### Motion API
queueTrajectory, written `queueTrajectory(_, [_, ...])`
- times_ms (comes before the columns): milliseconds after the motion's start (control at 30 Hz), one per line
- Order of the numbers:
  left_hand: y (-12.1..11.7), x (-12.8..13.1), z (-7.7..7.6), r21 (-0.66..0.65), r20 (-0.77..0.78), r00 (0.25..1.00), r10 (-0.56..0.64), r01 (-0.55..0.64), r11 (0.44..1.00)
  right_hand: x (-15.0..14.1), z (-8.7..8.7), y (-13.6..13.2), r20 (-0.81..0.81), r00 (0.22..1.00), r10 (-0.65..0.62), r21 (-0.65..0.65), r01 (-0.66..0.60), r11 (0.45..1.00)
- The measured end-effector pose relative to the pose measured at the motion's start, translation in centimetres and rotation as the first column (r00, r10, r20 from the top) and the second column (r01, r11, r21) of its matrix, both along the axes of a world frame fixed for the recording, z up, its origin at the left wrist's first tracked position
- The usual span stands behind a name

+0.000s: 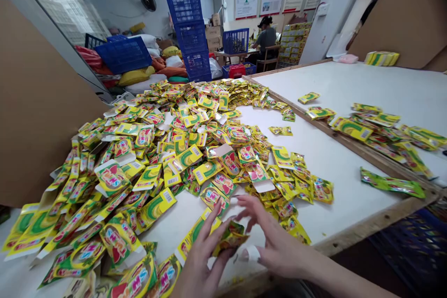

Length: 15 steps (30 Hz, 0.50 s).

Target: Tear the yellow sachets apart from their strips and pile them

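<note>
Low at the table's front edge, my left hand (206, 256) is closed round a small shiny yellow-green packet (231, 238). My right hand (270, 237) is just to its right, with curled fingers close to the packet's top and the thumb held apart. Whether those fingertips touch the packet, I cannot tell. A yellow carton (195, 233) lies partly behind my left hand. Beyond both hands spreads a large heap of yellow and green cartons (188, 158), some with flaps open. Loose foil packets (293, 186) lie along the heap's right side.
A wooden rail (335, 135) divides the white table, with more packs (356, 128) beyond it. One long green packet (391, 182) lies at the right. A cardboard sheet (42, 102) stands at the left. Blue crates (190, 32) are stacked behind; a person (267, 37) sits farther back.
</note>
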<state>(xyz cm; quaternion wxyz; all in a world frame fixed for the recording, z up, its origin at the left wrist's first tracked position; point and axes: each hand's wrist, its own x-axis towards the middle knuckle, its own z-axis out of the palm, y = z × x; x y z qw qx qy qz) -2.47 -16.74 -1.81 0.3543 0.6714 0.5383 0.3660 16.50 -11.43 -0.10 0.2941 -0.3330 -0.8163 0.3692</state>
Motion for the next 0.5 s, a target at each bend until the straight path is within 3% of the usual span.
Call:
queueTrajectory(67, [-0.4, 0.7, -0.4, 0.025, -0.015, 1.000, -0.024, 0.024, 0.999, -0.3, 0.7, 0.1, 0.062, 0.994, 0.093, -0.196, -0.080, 0.977])
queueTrajectory(133, [-0.5, 0.8, -0.8, 0.004, 0.025, 0.999, 0.028, -0.028, 1.000, -0.4, 1.0, 0.5, 0.098, 0.984, 0.148, -0.250, -0.120, 0.961])
queueTrajectory(167, [-0.4, 0.5, -1.0, 0.000, 0.000, 0.997, 0.074, -0.074, 0.997, -0.4, 0.9, 0.7, 0.092, 0.987, 0.134, -0.258, -0.106, 0.960])
queueTrajectory(233, [-0.1, -0.7, -1.3, 0.048, -0.190, 0.965, 0.183, -0.177, 0.983, -0.1, 0.1, 1.1, 0.028, 0.998, 0.055, -0.331, -0.043, 0.943])
queueTrajectory(300, [0.3, -2.4, -1.6, 0.128, -0.461, 0.847, 0.263, -0.230, 0.965, 0.5, -1.0, 1.6, -0.092, 0.994, -0.057, -0.503, 0.003, 0.865])
queueTrajectory(400, [0.6, -4.3, -2.2, 0.136, -0.703, 0.666, 0.250, -0.219, 0.966, 1.1, -2.6, 2.3, -0.256, 0.942, -0.215, -0.737, -0.046, 0.674])
queueTrajectory(500, [0.8, -4.9, -2.4, 0.157, -0.750, 0.630, 0.199, -0.123, 0.980, 0.9, -2.9, 2.4, -0.337, 0.905, -0.259, -0.818, -0.146, 0.556])
